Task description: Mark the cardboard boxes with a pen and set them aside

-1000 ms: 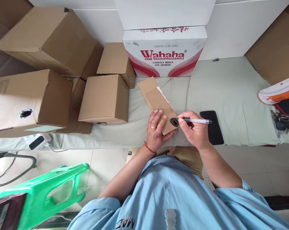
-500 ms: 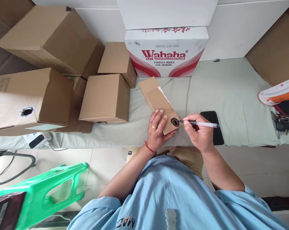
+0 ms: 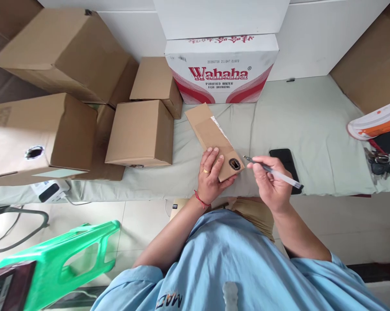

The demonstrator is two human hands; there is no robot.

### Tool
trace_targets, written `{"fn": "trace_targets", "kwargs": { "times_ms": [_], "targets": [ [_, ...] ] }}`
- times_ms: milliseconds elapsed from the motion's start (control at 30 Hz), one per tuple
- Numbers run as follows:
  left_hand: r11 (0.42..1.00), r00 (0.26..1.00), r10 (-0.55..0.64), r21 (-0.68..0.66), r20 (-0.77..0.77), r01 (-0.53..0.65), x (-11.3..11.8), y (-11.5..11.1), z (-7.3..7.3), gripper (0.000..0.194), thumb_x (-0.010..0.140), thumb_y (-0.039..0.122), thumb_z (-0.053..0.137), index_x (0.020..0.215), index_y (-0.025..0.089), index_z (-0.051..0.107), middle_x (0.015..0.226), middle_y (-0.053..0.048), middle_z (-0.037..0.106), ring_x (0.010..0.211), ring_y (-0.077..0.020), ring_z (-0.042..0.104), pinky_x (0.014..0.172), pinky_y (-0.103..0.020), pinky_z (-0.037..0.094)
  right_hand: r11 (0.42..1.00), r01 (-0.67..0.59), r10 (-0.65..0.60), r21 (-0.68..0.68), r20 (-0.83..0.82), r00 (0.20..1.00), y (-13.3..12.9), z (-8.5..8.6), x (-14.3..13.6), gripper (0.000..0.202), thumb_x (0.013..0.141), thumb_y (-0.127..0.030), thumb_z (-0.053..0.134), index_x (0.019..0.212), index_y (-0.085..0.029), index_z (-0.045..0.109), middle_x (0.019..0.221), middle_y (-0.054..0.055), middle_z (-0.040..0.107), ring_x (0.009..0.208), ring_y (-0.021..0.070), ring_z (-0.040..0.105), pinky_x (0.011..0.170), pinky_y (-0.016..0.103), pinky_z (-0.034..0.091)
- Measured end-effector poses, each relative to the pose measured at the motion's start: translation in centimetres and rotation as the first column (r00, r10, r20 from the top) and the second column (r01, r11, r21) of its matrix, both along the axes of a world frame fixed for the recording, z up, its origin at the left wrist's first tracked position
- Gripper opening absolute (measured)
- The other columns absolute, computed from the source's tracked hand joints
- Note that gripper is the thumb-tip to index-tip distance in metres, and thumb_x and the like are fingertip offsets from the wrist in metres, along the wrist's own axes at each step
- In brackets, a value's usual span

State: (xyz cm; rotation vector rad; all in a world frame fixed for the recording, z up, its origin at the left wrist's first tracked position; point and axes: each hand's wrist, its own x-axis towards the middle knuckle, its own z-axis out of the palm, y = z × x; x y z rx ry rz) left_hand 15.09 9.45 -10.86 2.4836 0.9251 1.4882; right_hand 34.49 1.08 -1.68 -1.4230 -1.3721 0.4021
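Note:
A narrow brown cardboard piece (image 3: pixel 211 131) lies slanted on the pale green cloth, with a dark-rimmed hole near its lower right end. My left hand (image 3: pixel 211 175) grips that lower end, fingers on top and thumb along the near edge. Between the fingers and thumb of my right hand (image 3: pixel 273 183) is a clear pen (image 3: pixel 282 176) with a dark tip. The tip points up and left, just right of the hole and apart from the cardboard. Partly behind my right hand lies a black phone (image 3: pixel 286 162).
Brown boxes (image 3: pixel 138 129) stand at the left, one with a round hole. A white and red Wahaha box (image 3: pixel 221 71) is at the back. Keys (image 3: pixel 381 164) and a white-orange container (image 3: pixel 376 121) sit at the right. A green stool (image 3: pixel 46 259) stands lower left.
My right hand has shifted slightly right and down, and the pen tip has moved off the hole's edge, with the pen tilted more steeply. My left hand keeps its hold.

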Motion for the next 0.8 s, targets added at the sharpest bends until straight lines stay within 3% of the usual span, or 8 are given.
{"fn": "trace_targets", "kwargs": {
  "times_ms": [133,233,300,400,467,533,667,800],
  "targets": [
    [1.0,1.0,-0.008,0.016,0.017,0.007,0.1,0.1,0.1,0.083,0.099,0.056,0.078,0.167,0.022,0.042,0.157,-0.025,0.059,0.162,-0.0403,0.047,0.128,-0.066,0.045,0.996,0.085,-0.091,0.033,0.335,0.938,0.4,-1.6,2.2,0.02,0.109,-0.027,0.059,0.122,-0.025,0.073,0.096,0.008,0.079,0.081,0.023,0.072,0.075,0.038,0.058],
    [1.0,1.0,0.009,0.012,-0.002,-0.009,0.1,0.1,0.0,0.083,0.099,0.057,0.078,0.166,0.023,0.042,0.156,-0.025,0.06,0.161,-0.0411,0.048,0.127,-0.068,0.045,0.985,0.039,0.074,-0.17,0.608,0.79,0.1,-3.2,3.3,0.033,0.106,-0.015,0.049,0.126,-0.022,0.075,0.098,0.012,0.076,0.094,0.0301,0.067,0.081,0.043,0.058],
    [1.0,1.0,0.005,-0.008,-0.015,-0.005,-0.1,0.0,0.0,0.085,0.098,0.057,0.079,0.166,0.025,0.041,0.157,-0.025,0.059,0.161,-0.0419,0.048,0.127,-0.069,0.045,0.956,0.056,0.151,-0.288,0.646,0.748,-0.7,-4.1,3.8,0.045,0.103,-0.011,0.046,0.139,-0.02,0.072,0.104,0.014,0.075,0.099,0.0326,0.063,0.085,0.046,0.058],
    [0.997,0.998,-0.054,-0.062,-0.015,0.053,-0.5,-0.1,0.0,0.089,0.097,0.054,0.082,0.169,0.026,0.037,0.163,-0.025,0.055,0.165,-0.0421,0.043,0.129,-0.071,0.042,0.941,0.216,0.014,-0.26,0.669,0.744,-2.8,-5.0,5.1,0.052,0.105,-0.022,0.051,0.155,-0.017,0.06,0.127,0.021,0.07,0.115,0.037,0.06,0.101,0.055,0.056],
    [0.989,0.993,-0.114,-0.098,-0.009,0.113,-0.8,0.2,0.3,0.089,0.097,0.051,0.082,0.17,0.026,0.037,0.165,-0.025,0.054,0.168,-0.0414,0.038,0.13,-0.072,0.041,0.886,0.399,-0.13,-0.234,0.702,0.7,-4.5,-5.5,6.3,0.066,0.105,-0.04,0.058,0.162,-0.008,0.05,0.145,0.03,0.061,0.13,0.0436,0.055,0.11,0.064,0.05],
    [0.971,0.979,-0.205,-0.124,-0.007,0.203,-1.2,1.1,0.9,0.087,0.098,0.049,0.081,0.17,0.026,0.038,0.166,-0.025,0.054,0.169,-0.0399,0.036,0.131,-0.071,0.041,0.785,0.547,-0.182,-0.291,0.736,0.652,-6.1,-5.9,7.3,0.088,0.101,-0.056,0.063,0.164,0.002,0.042,0.15,0.037,0.056,0.135,0.0497,0.051,0.112,0.069,0.047],
    [0.904,0.918,-0.396,-0.188,-0.025,0.385,-1.9,3.7,1.8,0.077,0.099,0.044,0.082,0.165,0.027,0.046,0.172,-0.025,0.048,0.172,-0.0381,0.031,0.131,-0.069,0.041,0.647,0.627,-0.146,-0.435,0.736,0.661,-7.5,-7.0,8.0,0.098,0.097,-0.067,0.062,0.161,0.004,0.043,0.144,0.038,0.059,0.127,0.0509,0.055,0.105,0.066,0.05],
    [0.917,0.957,-0.289,-0.285,0.006,0.279,-2.0,4.4,0.3,0.085,0.095,0.04,0.087,0.166,0.029,0.044,0.182,-0.026,0.028,0.171,-0.04,0.031,0.13,-0.065,0.043,0.58,0.673,-0.211,-0.46,0.713,0.669,-6.1,-7.5,8.1,0.089,0.09,-0.063,0.068,0.151,0.001,0.055,0.131,0.035,0.062,0.124,0.0495,0.056,0.107,0.065,0.048]
  ]
}}
